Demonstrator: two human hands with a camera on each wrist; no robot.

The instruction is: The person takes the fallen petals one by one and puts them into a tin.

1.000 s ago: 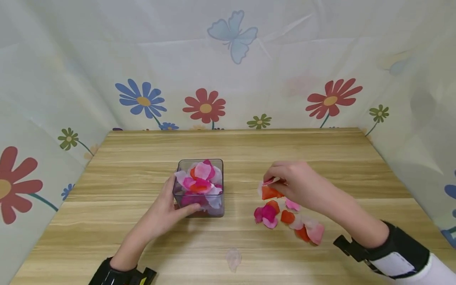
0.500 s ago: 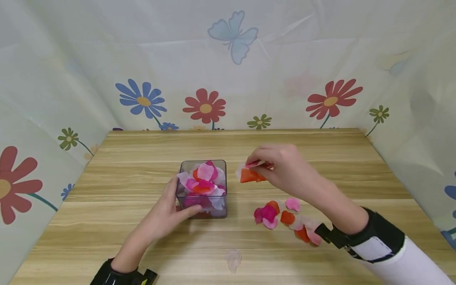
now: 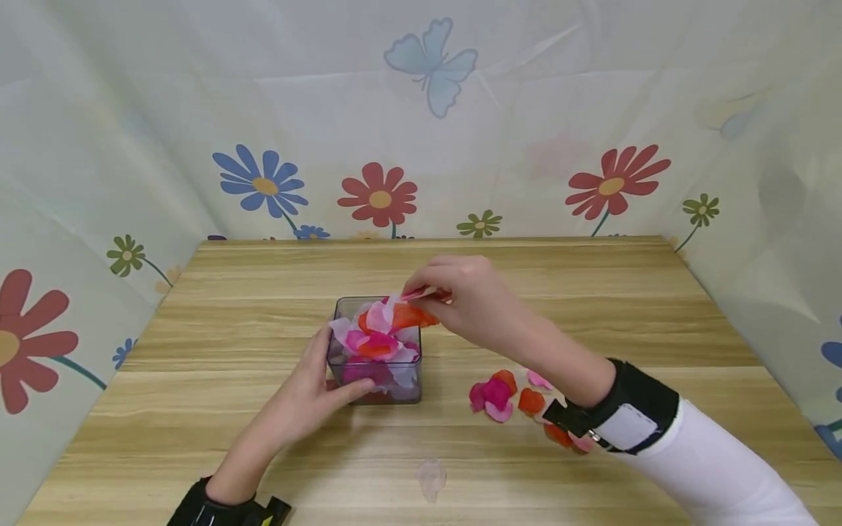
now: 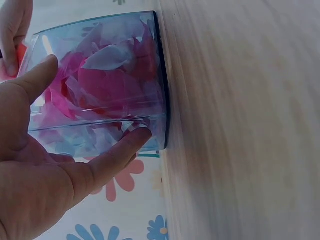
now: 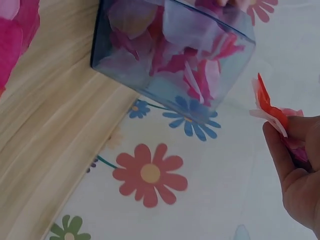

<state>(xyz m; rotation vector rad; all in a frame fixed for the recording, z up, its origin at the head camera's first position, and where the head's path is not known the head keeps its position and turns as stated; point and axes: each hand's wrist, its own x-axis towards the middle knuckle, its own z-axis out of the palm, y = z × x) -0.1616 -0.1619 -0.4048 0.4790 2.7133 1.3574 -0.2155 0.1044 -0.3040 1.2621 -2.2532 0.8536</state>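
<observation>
A clear square box (image 3: pixel 375 383) full of pink, white and orange fabric petals (image 4: pixel 110 85) stands upright on the table. My left hand (image 3: pixel 305 394) grips it around its left side, thumb across the front wall and fingers behind. Over the box's right rim, my right hand (image 3: pixel 463 299) pinches a small bunch of petals (image 5: pixel 272 110) in orange, pink and white between thumb and fingers. In the right wrist view this bunch is apart from the box wall. From the head it overlaps the petals heaped at the top.
Loose petals (image 3: pixel 495 394) lie to the right of the box, some hidden under my right forearm. A single pale petal (image 3: pixel 431 478) lies near the front of the wooden table (image 3: pixel 263 285). A flower-printed curtain (image 3: pixel 526 109) encloses the back and sides.
My right hand has lifted the bunch of petals from the table and carried it left to above the box. The box has shifted slightly right with my left hand still holding it.
</observation>
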